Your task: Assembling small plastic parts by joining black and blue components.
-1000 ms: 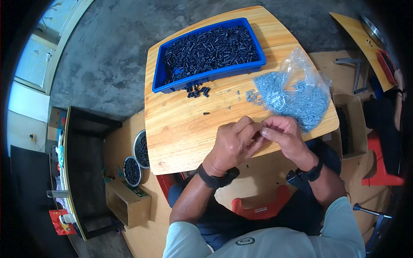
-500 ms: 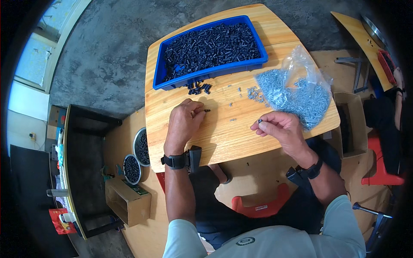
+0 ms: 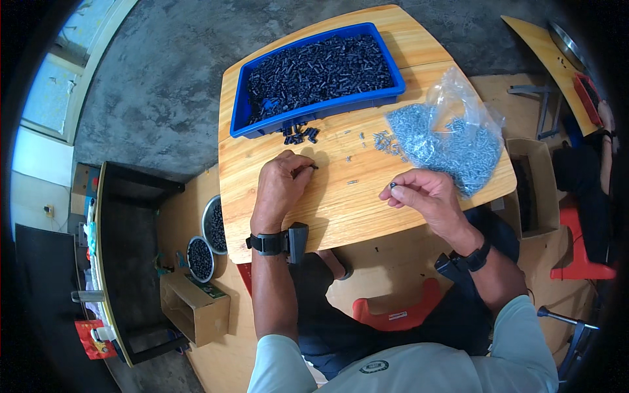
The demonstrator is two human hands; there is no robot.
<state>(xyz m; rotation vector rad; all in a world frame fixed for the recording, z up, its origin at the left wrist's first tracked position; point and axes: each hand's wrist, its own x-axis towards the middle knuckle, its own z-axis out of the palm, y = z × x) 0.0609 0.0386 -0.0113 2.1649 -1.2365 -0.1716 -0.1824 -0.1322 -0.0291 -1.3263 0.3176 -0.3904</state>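
Observation:
My left hand (image 3: 283,183) rests over the wooden table (image 3: 367,209), thumb and forefinger pinched on a small black cylindrical piece (image 3: 315,166). Farther right, my right hand (image 3: 424,195) holds another small dark round piece (image 3: 393,185) between thumb and fingertips. Beyond the left hand lies a loose cluster of black pieces (image 3: 300,135), in front of a blue tray (image 3: 314,110) heaped with the same kind. A clear plastic bag (image 3: 452,141) of small silvery metal parts lies past my right hand, with some spilled beside it. One metal part (image 3: 352,182) lies between my hands.
On the floor at left stand two bowls (image 3: 200,258) of black pieces and a cardboard box (image 3: 195,308). Another open carton (image 3: 536,190) is right of the table. At far right, another person's hand (image 3: 607,116) is by a red tray (image 3: 588,98) on a second table.
Both hands keep their grips and stay nearly in place. The small black piece at my left fingertips has shifted slightly and shows a little less. The whole view has moved very slightly.

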